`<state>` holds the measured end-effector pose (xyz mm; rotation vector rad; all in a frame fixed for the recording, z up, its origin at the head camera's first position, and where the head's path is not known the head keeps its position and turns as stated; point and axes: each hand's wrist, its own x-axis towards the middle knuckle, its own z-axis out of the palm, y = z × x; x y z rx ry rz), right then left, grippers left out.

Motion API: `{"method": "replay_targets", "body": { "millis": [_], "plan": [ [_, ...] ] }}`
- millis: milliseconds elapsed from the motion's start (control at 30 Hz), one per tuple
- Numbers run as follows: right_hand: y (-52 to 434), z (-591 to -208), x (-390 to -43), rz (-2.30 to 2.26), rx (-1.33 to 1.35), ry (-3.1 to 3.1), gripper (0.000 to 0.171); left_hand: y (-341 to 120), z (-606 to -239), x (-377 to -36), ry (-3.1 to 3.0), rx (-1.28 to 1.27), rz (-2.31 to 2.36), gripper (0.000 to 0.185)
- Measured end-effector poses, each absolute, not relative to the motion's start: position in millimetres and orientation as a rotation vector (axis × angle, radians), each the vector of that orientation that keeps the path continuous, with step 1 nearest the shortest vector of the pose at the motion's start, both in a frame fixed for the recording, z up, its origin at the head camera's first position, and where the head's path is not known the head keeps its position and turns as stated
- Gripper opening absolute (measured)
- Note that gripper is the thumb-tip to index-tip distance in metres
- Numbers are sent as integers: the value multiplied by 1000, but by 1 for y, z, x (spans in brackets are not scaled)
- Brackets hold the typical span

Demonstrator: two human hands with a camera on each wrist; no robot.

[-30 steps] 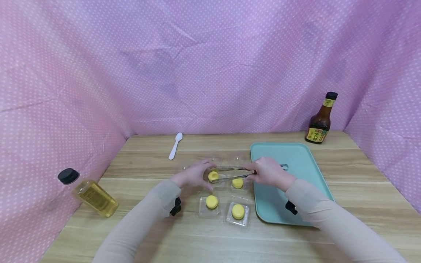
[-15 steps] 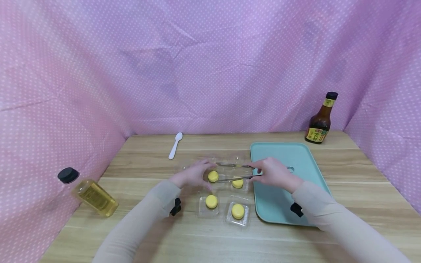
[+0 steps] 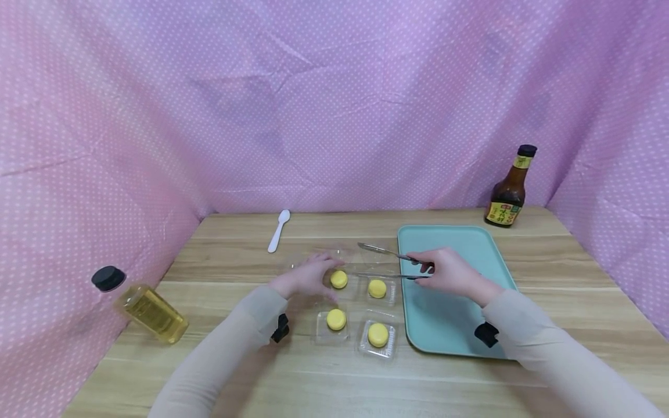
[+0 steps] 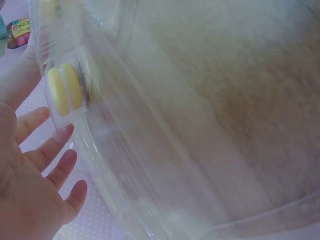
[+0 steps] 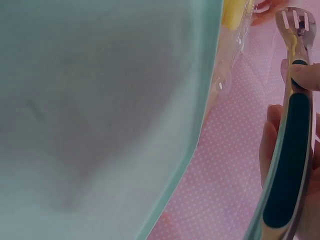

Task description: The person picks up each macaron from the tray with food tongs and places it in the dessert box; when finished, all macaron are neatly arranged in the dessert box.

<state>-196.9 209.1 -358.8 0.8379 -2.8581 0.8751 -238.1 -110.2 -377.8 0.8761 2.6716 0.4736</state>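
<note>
Right hand (image 3: 449, 273) grips tongs (image 3: 384, 262), arms apart, empty, over tray (image 3: 460, 244) edge | left hand (image 3: 305, 277), fingers relaxed, steadies clear box (image 3: 360, 284) by yellow cake (image 3: 338, 279) | risk: hard squeeze may crush cake, or box may skid.

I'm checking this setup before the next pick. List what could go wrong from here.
1. The tongs in the right hand are spread open with nothing between the tips; a hurried squeeze might crush a soft yellow macaron.
2. The clear plastic cups look light; the left hand steadies only one, so others could slide or tip.
</note>
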Motion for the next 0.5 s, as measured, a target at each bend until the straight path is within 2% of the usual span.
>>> {"method": "replay_targets", "body": {
  "millis": [500],
  "plan": [
    [235, -358, -190, 1168, 632, -2858, 58, -109, -374, -235, 2670, 897, 444, 86]
  ]
}}
